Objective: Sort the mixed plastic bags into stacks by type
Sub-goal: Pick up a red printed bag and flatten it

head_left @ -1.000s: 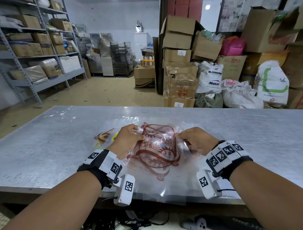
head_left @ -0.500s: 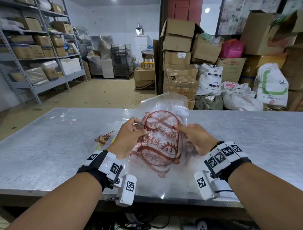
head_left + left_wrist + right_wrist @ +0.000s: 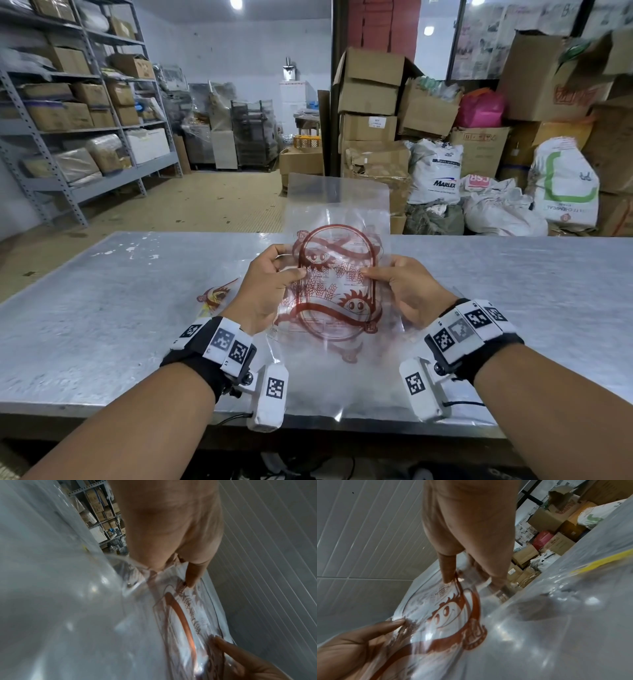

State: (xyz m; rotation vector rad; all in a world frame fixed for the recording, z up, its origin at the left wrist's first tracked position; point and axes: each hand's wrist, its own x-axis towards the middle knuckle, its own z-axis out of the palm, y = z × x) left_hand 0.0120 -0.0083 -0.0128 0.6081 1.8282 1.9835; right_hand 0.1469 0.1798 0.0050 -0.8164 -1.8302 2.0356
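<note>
Holding a clear plastic bag with a red cartoon print (image 3: pixel 337 274) upright above the near edge of the tabletop (image 3: pixel 102 308), mouth end standing up toward the far edge. Gripping it by both side edges: left hand (image 3: pixel 265 291) pinching the left edge, thumb in front, fingers curled behind; right hand (image 3: pixel 406 291) pinching the right edge likewise. Probably stretching the film taut between the two pinches to flatten it and read the print, hence telling its type. Lower end trailing down onto more clear bags (image 3: pixel 342 383) lying flat at the near edge. Lying to the left of those, toward the tabletop's middle, a bag with a red-and-yellow print (image 3: pixel 214 296), partly hidden behind the left wrist; possibly a different type, so kept apart. Slippery film, likely to slide from a light pinch.
</note>
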